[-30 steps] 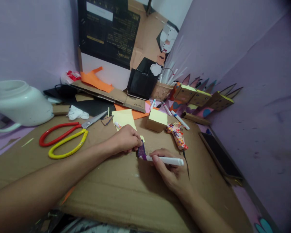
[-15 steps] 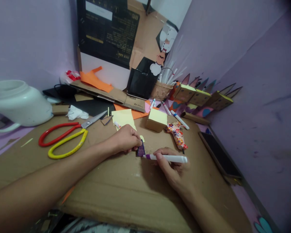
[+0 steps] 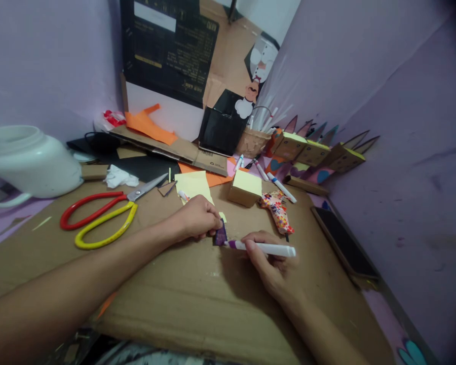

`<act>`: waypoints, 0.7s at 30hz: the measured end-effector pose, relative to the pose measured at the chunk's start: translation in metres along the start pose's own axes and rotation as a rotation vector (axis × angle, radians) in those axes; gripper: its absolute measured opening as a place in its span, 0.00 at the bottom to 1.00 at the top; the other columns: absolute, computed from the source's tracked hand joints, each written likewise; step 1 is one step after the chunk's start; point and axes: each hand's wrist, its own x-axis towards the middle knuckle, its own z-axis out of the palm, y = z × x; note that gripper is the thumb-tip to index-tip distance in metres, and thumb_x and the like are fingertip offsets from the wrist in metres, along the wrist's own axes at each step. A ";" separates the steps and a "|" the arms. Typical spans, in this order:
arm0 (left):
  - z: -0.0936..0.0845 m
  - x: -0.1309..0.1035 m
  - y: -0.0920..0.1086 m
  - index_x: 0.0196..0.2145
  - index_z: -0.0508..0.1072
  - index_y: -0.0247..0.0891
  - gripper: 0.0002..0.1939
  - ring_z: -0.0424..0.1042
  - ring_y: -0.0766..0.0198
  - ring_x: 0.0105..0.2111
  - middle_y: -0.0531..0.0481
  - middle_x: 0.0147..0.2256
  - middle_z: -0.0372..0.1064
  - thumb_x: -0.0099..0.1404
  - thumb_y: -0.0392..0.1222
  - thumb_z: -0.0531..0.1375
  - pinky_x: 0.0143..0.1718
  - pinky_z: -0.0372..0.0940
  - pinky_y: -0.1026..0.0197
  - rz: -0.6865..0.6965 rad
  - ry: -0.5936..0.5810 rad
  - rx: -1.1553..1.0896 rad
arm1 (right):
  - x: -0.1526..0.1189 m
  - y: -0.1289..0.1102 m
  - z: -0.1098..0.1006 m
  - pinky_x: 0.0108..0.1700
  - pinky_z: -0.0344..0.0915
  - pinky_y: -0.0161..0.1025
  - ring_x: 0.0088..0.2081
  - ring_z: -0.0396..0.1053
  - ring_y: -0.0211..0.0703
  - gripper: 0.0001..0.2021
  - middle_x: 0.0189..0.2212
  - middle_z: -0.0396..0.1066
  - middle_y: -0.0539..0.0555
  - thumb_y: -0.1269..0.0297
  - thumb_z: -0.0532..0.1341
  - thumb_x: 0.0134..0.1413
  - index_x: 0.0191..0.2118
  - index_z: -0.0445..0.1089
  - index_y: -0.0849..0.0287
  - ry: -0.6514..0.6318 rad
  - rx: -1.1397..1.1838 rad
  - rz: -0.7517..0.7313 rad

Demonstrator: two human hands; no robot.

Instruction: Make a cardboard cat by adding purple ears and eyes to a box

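Observation:
My left hand is closed, its fingertips pinching the top of a small dark purple piece that lies on the cardboard. A bit of pale yellow shows at that piece's upper end. My right hand grips a white marker with a purple tip end, held nearly level. The marker's tip meets the right edge of the purple piece near its bottom. Behind my hands stand a small cardboard box with a yellow top and a flower-patterned glue gun.
Scissors with red and yellow handles lie left, beside a white pitcher. A yellow paper sheet is behind my left hand. At right are a phone and cardboard figures with pointed ears. A basket holds white sticks.
The back end of the marker has dipped slightly and shifted a little right. My left hand and the purple piece stay in place.

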 end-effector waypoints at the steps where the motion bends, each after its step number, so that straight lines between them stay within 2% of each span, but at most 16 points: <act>1: 0.000 0.000 0.000 0.18 0.70 0.34 0.05 0.55 0.73 0.10 0.55 0.13 0.61 0.48 0.33 0.56 0.09 0.51 0.69 0.001 0.000 -0.003 | 0.000 0.000 0.000 0.20 0.56 0.31 0.19 0.62 0.35 0.09 0.19 0.68 0.50 0.64 0.56 0.55 0.28 0.70 0.60 -0.009 0.000 -0.009; 10: 0.000 0.001 0.001 0.16 0.70 0.34 0.06 0.55 0.72 0.10 0.55 0.13 0.61 0.47 0.33 0.56 0.09 0.51 0.68 -0.002 0.000 -0.038 | -0.001 0.001 0.000 0.21 0.57 0.31 0.20 0.63 0.35 0.07 0.19 0.68 0.50 0.65 0.59 0.54 0.28 0.72 0.60 -0.036 0.109 0.012; 13: -0.002 -0.004 0.007 0.18 0.70 0.33 0.05 0.55 0.72 0.10 0.55 0.13 0.61 0.48 0.34 0.56 0.10 0.52 0.68 -0.007 0.001 -0.060 | 0.000 0.003 0.001 0.20 0.59 0.31 0.19 0.64 0.35 0.06 0.18 0.68 0.47 0.63 0.58 0.56 0.34 0.72 0.57 0.102 0.332 0.107; 16: -0.005 -0.012 0.013 0.18 0.70 0.33 0.07 0.55 0.73 0.11 0.55 0.14 0.62 0.50 0.36 0.57 0.11 0.50 0.69 0.017 -0.011 -0.077 | 0.007 0.004 0.002 0.24 0.64 0.32 0.21 0.67 0.34 0.08 0.20 0.69 0.46 0.62 0.57 0.56 0.41 0.69 0.56 0.246 0.508 0.222; 19: -0.005 -0.020 0.017 0.18 0.70 0.34 0.07 0.54 0.74 0.11 0.57 0.11 0.59 0.50 0.38 0.57 0.12 0.48 0.70 0.089 -0.030 -0.082 | 0.014 0.000 0.004 0.28 0.68 0.34 0.27 0.70 0.37 0.12 0.27 0.73 0.49 0.65 0.63 0.47 0.41 0.67 0.57 0.161 0.623 0.355; 21: -0.004 -0.022 0.019 0.18 0.70 0.34 0.08 0.53 0.74 0.11 0.58 0.10 0.57 0.50 0.40 0.58 0.12 0.47 0.70 0.142 -0.035 -0.084 | 0.017 -0.004 0.007 0.26 0.68 0.34 0.26 0.69 0.37 0.16 0.28 0.72 0.49 0.68 0.65 0.41 0.39 0.65 0.57 0.066 0.661 0.426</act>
